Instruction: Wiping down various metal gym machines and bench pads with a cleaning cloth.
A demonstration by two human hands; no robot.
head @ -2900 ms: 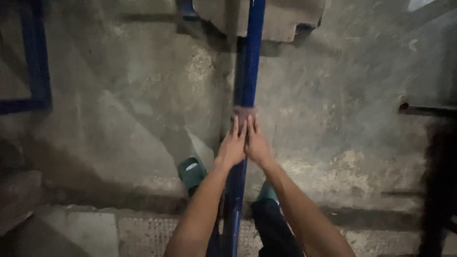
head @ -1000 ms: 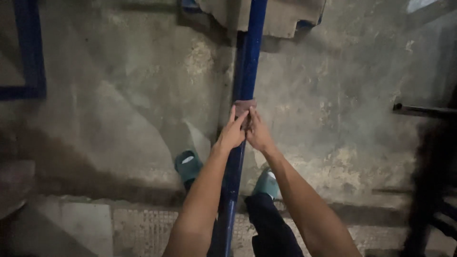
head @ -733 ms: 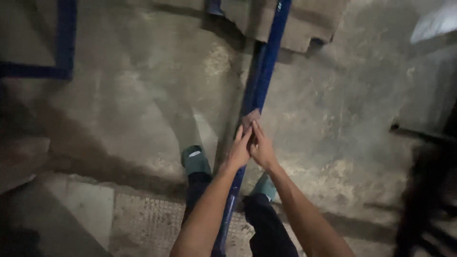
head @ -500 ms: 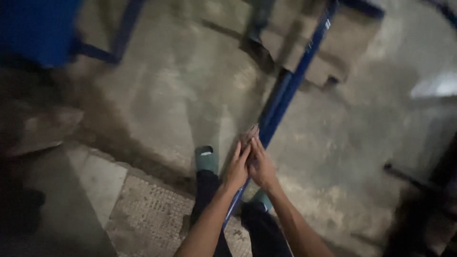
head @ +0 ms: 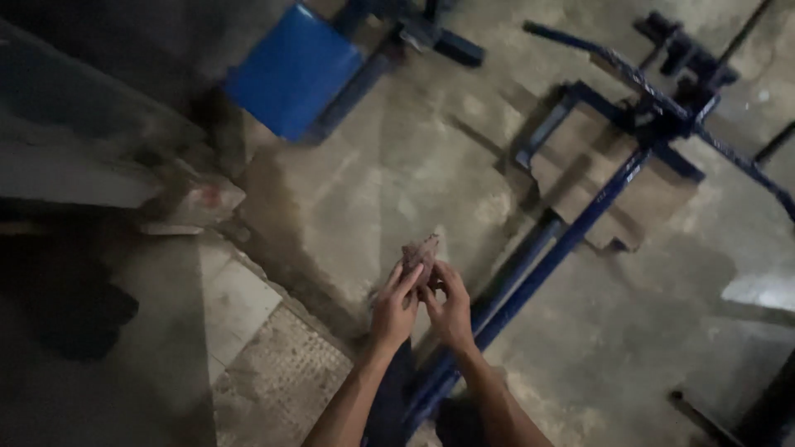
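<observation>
My left hand and my right hand are raised together in front of me and both pinch a small brownish scrap, like worn sandpaper or cloth, at its lower edge. The scrap is off the long blue metal bar, which runs diagonally just right of my hands, down between my legs and up to a blue metal frame.
A flat piece of cardboard lies under the frame on the concrete floor. A blue panel on a stand sits at the top left. Pale tiles and a dark step edge lie to the left.
Earlier both hands pressed the scrap against the blue bar. Now they have lifted it off the bar to the left, and my view has swung up and tilted, showing the frame and blue panel.
</observation>
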